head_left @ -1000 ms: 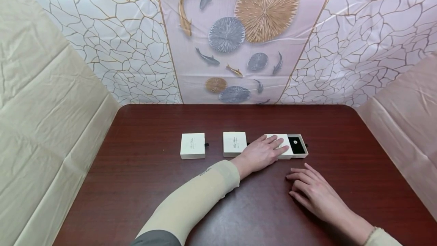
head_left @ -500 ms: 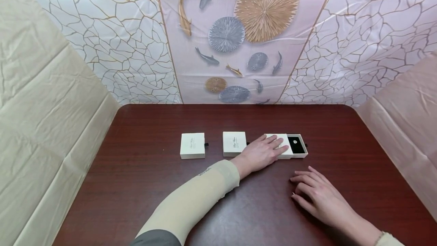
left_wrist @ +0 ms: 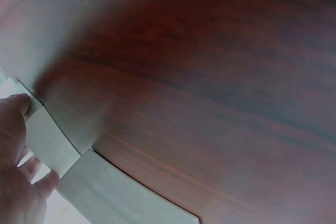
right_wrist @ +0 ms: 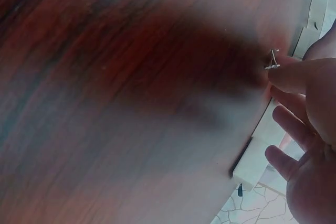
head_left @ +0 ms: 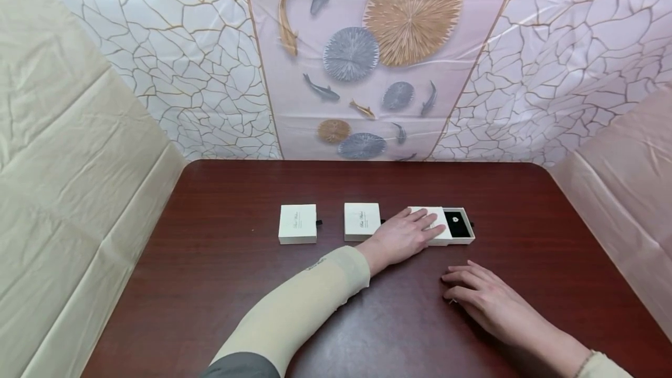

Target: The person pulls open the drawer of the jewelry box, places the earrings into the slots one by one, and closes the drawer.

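My right hand (head_left: 485, 302), low over the table, pinches a small silver earring (right_wrist: 272, 67) between thumb and forefinger; its thin post sticks out in the right wrist view. In the head view the earring is a tiny glint under the fingertips. Across the top of the right-hand white jewelry box (head_left: 444, 237) lies my left hand (head_left: 401, 235). Its thumb touches the near wall in the left wrist view, so the hand grips the sleeve. The box's drawer (head_left: 469, 241) is slid out to the right. On its black pad sits one small silver earring (head_left: 455, 220).
Two more white jewelry boxes stand left of the open one: a middle box (head_left: 361, 220) partly behind my left wrist, and a left box (head_left: 297, 223). Both are closed, with black pull tabs. The dark red table (head_left: 236, 191) ends at a patterned curtain (head_left: 220, 74).
My right hand has drawn back slightly from the open drawer and its fingertips have turned inward, so the earring glints below them. My left hand and the boxes stay put.
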Demonstrator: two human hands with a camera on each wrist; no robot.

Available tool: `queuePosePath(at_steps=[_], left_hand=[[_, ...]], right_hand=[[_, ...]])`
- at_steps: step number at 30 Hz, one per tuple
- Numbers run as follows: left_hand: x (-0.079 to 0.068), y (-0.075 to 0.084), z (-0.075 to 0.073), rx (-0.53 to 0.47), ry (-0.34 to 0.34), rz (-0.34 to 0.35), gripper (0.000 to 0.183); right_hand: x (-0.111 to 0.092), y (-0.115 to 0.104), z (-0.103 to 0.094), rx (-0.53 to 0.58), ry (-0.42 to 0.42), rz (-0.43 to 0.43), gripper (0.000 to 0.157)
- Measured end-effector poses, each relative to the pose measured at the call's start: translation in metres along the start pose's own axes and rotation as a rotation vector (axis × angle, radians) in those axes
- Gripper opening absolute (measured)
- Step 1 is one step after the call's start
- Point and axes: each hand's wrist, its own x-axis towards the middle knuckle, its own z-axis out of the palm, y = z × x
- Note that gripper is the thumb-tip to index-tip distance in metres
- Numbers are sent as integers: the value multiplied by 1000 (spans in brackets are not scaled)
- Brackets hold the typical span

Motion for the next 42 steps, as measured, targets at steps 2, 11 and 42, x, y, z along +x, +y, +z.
queuePosePath(at_steps=[2, 11, 42], left_hand=[[0, 0, 0, -1, 2, 0, 54], [0, 0, 0, -10, 0, -2, 54], [1, 1, 0, 11, -13, -7, 55]], right_hand=[[-1, 0, -1, -4, -7, 9, 47], [-3, 0, -2, 7, -4, 35, 46], [6, -10, 5, 32, -2, 45, 50]])
